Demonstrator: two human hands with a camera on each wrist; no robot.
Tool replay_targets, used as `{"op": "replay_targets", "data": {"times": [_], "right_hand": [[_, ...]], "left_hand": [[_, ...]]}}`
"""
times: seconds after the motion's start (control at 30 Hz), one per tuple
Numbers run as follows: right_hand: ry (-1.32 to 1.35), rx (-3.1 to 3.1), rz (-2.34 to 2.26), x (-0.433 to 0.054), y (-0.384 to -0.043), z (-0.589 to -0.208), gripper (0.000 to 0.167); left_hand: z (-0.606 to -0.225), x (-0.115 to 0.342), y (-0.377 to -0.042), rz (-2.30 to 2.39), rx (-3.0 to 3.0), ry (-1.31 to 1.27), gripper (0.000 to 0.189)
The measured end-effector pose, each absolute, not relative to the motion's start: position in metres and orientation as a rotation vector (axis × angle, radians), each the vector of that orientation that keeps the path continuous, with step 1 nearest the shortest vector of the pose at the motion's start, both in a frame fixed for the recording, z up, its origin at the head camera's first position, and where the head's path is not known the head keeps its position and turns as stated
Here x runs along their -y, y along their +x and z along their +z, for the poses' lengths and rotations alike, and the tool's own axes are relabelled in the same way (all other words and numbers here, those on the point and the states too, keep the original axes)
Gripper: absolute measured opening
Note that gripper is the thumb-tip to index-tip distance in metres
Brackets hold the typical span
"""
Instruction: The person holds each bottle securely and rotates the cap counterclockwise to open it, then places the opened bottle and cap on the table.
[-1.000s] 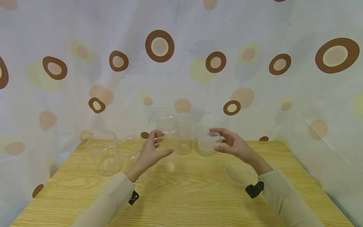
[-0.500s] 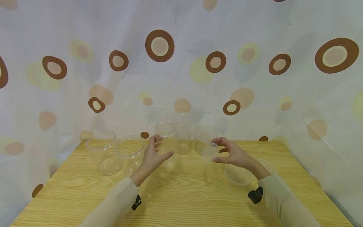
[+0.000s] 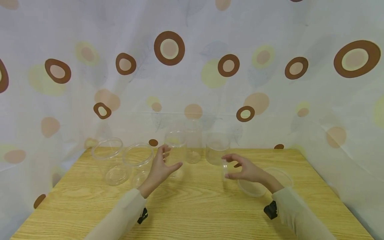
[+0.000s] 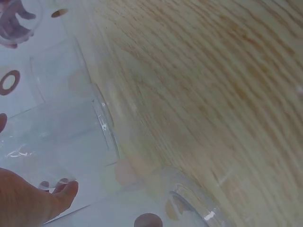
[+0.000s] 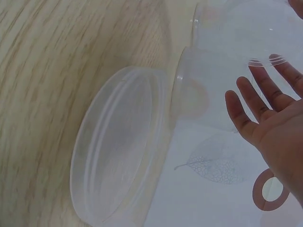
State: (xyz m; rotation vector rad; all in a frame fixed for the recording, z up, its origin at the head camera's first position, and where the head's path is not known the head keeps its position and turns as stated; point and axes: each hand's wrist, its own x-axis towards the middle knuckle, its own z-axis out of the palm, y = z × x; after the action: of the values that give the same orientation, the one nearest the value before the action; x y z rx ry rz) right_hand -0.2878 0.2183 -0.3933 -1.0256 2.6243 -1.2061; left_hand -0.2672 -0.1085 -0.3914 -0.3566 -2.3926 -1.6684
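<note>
A clear plastic jar point(image 3: 176, 155) stands upright near the middle of the table, with my left hand point(image 3: 159, 173) curled around its near left side. In the left wrist view, the thumb presses the jar's wall point(image 4: 52, 127) and fingertips show through the plastic. My right hand point(image 3: 246, 169) pinches a small clear lid point(image 3: 225, 170) between thumb and fingers, edge-on above the table. Part of that round lid point(image 5: 262, 30) shows at the fingertips in the right wrist view. Transparency makes the jar's outline faint.
Two wide clear jars stand at the left, the outer jar point(image 3: 108, 163) and inner jar point(image 3: 138, 156). Behind the middle are a slim jar point(image 3: 194, 146) and a squat jar point(image 3: 218, 150). Under my right forearm lie a frosted lid point(image 3: 252, 188) and a clear lid point(image 3: 280, 175).
My right hand has come down and slightly nearer, turning the small lid from tilted to edge-on. The jar at my left hand has been lowered a little.
</note>
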Motion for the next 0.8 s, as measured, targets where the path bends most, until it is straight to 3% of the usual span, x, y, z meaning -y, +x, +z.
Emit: {"op": "replay_targets", "data": {"times": [0.8], "right_hand": [[-1.042,-2.689,-0.819,-0.211,-0.290,-0.415,0.064]], "left_hand": [[-0.412,0.116,-0.279,-1.619,2.407,-0.214,0.080]]}}
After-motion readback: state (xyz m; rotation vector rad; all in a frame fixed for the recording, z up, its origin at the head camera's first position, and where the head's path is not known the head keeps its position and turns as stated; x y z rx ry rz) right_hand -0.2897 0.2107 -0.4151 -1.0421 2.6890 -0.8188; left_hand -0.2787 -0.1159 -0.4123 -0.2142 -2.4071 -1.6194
